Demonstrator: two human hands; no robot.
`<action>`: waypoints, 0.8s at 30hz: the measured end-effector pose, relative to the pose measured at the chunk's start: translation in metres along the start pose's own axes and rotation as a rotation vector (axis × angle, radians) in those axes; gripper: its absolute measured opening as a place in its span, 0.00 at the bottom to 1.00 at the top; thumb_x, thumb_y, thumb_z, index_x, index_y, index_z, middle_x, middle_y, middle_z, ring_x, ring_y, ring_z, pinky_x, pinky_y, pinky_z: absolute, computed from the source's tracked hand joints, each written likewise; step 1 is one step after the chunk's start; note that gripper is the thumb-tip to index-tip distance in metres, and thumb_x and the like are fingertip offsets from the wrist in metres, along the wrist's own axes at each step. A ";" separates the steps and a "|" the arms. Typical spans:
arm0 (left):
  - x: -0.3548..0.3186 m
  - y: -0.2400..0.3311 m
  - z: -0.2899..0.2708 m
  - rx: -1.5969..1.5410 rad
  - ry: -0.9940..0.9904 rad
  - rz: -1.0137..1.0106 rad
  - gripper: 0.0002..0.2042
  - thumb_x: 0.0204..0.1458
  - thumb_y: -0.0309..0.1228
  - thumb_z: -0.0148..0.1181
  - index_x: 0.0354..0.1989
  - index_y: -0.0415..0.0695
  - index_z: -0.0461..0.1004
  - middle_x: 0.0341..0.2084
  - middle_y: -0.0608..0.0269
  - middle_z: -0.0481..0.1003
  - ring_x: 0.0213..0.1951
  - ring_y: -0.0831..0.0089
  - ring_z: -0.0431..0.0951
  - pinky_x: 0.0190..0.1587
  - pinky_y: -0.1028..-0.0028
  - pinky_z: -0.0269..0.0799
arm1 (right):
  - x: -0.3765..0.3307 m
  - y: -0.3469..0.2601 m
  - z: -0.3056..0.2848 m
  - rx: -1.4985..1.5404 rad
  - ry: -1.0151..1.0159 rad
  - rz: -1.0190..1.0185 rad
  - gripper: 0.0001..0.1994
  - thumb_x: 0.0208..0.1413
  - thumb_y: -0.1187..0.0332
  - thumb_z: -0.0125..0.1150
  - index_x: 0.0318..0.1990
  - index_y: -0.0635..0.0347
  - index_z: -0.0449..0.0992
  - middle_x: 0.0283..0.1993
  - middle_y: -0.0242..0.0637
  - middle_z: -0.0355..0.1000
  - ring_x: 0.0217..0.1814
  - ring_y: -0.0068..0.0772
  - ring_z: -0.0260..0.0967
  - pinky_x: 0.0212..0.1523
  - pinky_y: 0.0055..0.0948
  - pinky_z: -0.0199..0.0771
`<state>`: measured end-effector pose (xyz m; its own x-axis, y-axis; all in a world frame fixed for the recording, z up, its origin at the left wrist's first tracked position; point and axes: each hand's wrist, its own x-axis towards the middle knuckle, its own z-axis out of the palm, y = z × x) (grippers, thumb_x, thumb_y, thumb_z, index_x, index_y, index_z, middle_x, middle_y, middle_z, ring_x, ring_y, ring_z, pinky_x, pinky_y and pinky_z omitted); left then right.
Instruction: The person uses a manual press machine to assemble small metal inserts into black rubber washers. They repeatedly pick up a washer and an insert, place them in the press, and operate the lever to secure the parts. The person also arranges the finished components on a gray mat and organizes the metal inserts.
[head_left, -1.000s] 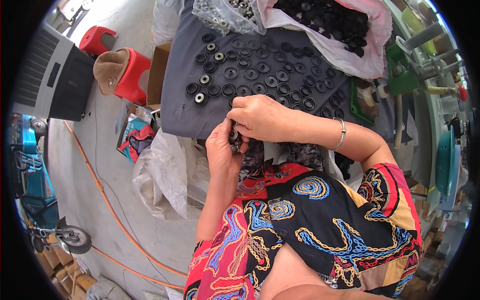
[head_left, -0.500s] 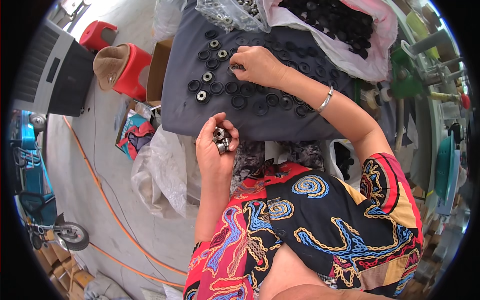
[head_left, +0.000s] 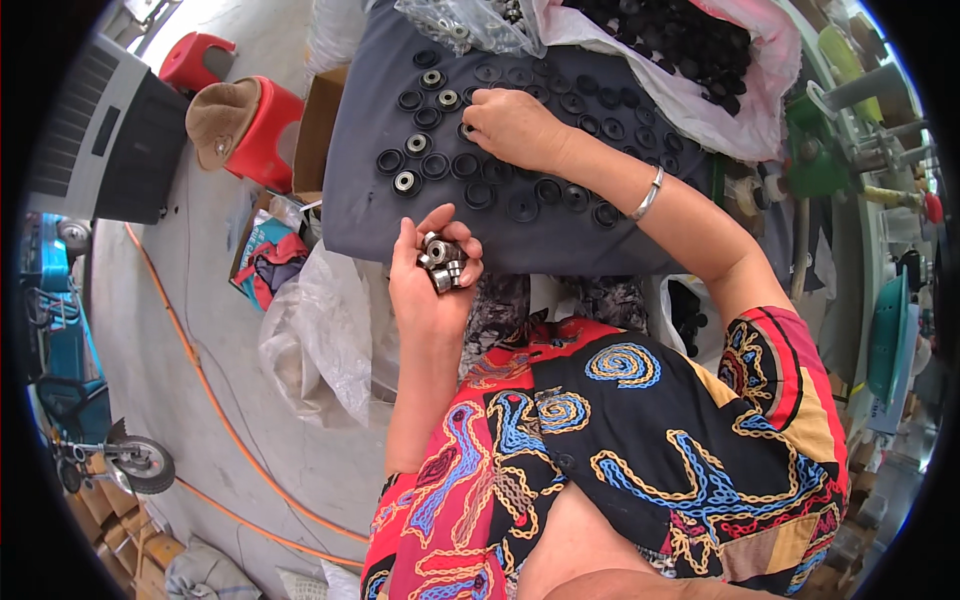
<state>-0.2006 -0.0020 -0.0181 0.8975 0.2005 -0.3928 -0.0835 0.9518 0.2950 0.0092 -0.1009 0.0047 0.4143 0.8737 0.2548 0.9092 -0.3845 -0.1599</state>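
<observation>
My left hand (head_left: 430, 290) is cupped near the front edge of the dark cloth-covered table, holding several small shiny metal bearings (head_left: 440, 255) in its palm. Farther off, my right hand (head_left: 515, 128) reaches over the table with its fingers closed together. At its fingertips a bit of a metal bearing (head_left: 466, 131) shows, mostly covered, at one of the black rings. Rows of black rings (head_left: 434, 166) lie around that hand. On the left, some of them have a bearing in the middle, such as the nearest seated bearing (head_left: 405, 182).
At the back stand a clear bag of bearings (head_left: 465, 28) and a pale sack (head_left: 775, 60) heaped with black parts. A cardboard box (head_left: 318, 140) adjoins the table's left side, beside a red stool (head_left: 275, 135) with a hat. Green machinery (head_left: 815, 150) stands at right.
My left hand has opened a little and risen slightly, showing more of its bearings. My right hand has lowered its fingertips slightly at the ring, hiding most of the bearing.
</observation>
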 end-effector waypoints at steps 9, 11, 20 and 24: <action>0.003 -0.016 0.005 0.090 0.035 -0.059 0.19 0.66 0.45 0.40 0.41 0.42 0.71 0.28 0.59 0.75 0.28 0.66 0.75 0.17 0.74 0.62 | -0.048 -0.065 -0.038 0.249 0.050 -0.424 0.07 0.47 0.69 0.63 0.34 0.60 0.78 0.32 0.38 0.71 0.38 0.40 0.72 0.38 0.36 0.75; -0.002 -0.022 0.014 0.121 0.105 -0.037 0.17 0.66 0.44 0.40 0.38 0.45 0.70 0.27 0.62 0.74 0.26 0.69 0.75 0.17 0.74 0.62 | -0.060 -0.082 -0.030 0.332 -0.036 -0.240 0.05 0.47 0.70 0.62 0.31 0.61 0.78 0.32 0.37 0.70 0.39 0.38 0.72 0.36 0.35 0.75; -0.006 -0.041 0.008 0.299 0.070 -0.102 0.16 0.67 0.41 0.44 0.36 0.43 0.70 0.23 0.61 0.74 0.21 0.71 0.74 0.16 0.75 0.62 | -0.085 -0.078 -0.021 0.493 -0.165 0.112 0.07 0.57 0.71 0.55 0.32 0.66 0.75 0.33 0.42 0.71 0.33 0.46 0.74 0.35 0.39 0.74; -0.006 -0.038 0.002 0.385 0.028 -0.084 0.15 0.66 0.39 0.47 0.34 0.42 0.72 0.23 0.61 0.74 0.20 0.72 0.74 0.15 0.76 0.62 | -0.090 -0.076 -0.023 0.468 -0.033 0.132 0.05 0.56 0.73 0.57 0.34 0.66 0.76 0.33 0.43 0.71 0.32 0.46 0.74 0.33 0.38 0.75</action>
<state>-0.2018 -0.0396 -0.0255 0.8819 0.1371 -0.4510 0.1624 0.8098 0.5638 -0.0959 -0.1569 0.0161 0.5167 0.8384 0.1737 0.7289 -0.3243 -0.6029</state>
